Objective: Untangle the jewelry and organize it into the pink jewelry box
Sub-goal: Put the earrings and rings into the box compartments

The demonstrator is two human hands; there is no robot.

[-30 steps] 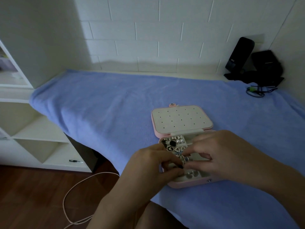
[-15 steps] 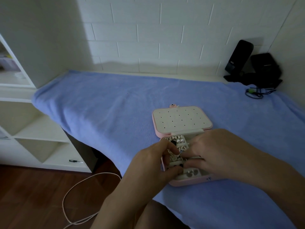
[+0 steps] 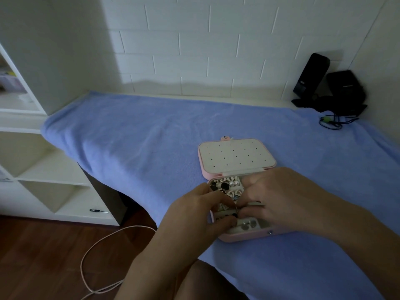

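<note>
A blue cloth (image 3: 151,148) is spread over the table, and the pink jewelry box (image 3: 244,236) is set on it near the front edge. Its lid (image 3: 236,156) is laid open toward the wall, with the dotted white panel facing up. Over the open tray the left hand (image 3: 194,215) and the right hand (image 3: 287,195) are brought together, both with fingers curled and fingertips meeting above the middle compartments. A heap of jewelry (image 3: 225,186), black studs and pearls among it, is seen in the far-left compartment, and a few round pieces (image 3: 249,225) are lodged in the front one. A small metal piece (image 3: 237,210) appears to be pinched between the two hands; what it is cannot be told. The risk is judged to lie in that pinch. If the piece is caught on the heap and pulled hard, neighbouring items may be dragged out or a fine link bent. If the grip is loosened, it may be dropped into the wrong compartment or lost on the cloth.
</note>
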